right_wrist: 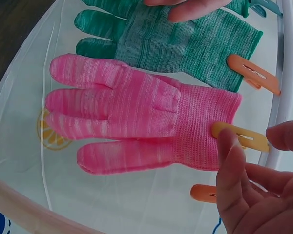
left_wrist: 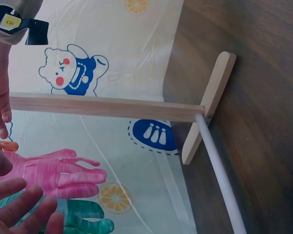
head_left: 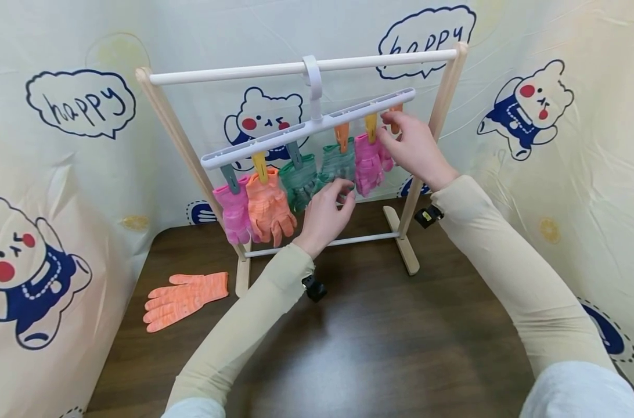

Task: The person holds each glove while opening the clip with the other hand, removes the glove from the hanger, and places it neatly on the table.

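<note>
A white clip hanger (head_left: 275, 139) hangs tilted, its right end higher. From it hang a pink glove (head_left: 234, 212), an orange glove (head_left: 270, 206), two green gloves (head_left: 299, 181) and another pink glove (right_wrist: 141, 109) at the right. My right hand (head_left: 416, 148) is at that right pink glove, one fingertip touching its yellow clip (right_wrist: 244, 137) and the thumb near the clip's end. An orange clip (right_wrist: 203, 193) without a glove shows beside these fingers. In front of the green gloves is my left hand (head_left: 327, 212), fingers loosely bent, holding nothing.
The hanger hooks over the white top bar (head_left: 233, 74) of a wooden rack (head_left: 176, 125) with a lower bar. A loose orange glove (head_left: 186, 297) lies flat on the dark table (head_left: 379, 337), left of the rack. A printed curtain (head_left: 191, 35) surrounds the table.
</note>
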`<act>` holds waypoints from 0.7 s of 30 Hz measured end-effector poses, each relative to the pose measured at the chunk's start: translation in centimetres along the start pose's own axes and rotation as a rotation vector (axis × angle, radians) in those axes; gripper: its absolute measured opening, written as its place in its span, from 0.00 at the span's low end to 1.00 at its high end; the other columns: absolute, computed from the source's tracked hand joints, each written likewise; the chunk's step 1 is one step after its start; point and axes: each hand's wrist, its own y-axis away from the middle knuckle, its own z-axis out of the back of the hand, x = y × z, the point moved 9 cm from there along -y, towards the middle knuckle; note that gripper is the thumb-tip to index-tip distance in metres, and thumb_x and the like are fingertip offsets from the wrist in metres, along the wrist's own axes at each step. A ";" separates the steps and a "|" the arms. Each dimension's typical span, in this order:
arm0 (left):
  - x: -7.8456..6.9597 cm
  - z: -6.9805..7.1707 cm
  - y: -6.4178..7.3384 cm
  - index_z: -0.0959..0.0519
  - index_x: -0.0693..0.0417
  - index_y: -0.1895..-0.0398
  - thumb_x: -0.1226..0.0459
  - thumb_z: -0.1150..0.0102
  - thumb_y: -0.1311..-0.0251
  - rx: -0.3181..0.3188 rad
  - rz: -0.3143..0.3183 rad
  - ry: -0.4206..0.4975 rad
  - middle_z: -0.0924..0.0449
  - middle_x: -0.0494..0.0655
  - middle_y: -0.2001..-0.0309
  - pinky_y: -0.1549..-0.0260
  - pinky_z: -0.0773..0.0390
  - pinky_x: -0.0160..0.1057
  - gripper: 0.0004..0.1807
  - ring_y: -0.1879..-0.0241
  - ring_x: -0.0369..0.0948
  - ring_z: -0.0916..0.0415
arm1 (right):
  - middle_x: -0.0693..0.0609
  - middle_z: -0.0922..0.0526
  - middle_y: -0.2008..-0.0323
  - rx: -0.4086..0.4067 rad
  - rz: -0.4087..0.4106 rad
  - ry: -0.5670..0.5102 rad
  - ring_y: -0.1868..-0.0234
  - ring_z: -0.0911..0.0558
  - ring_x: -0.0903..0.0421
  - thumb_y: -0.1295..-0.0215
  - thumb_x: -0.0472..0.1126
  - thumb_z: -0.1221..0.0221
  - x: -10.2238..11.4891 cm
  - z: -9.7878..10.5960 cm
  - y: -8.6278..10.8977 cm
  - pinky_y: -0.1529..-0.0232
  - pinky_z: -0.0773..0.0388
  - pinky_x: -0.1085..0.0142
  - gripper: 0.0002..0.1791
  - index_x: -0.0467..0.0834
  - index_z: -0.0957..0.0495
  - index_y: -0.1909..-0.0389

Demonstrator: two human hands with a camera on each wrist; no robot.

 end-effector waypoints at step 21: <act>0.1 0.3 0.0 0.20 0.54 0.41 0.57 0.46 0.23 -0.008 0.009 -0.005 0.17 0.48 0.51 0.53 0.16 0.46 0.16 0.54 0.44 0.18 | 0.41 0.20 0.40 0.073 0.022 -0.018 0.55 0.27 0.47 0.19 0.51 0.51 0.3 -1.6 -1.2 0.61 0.30 0.60 0.28 0.39 0.31 0.27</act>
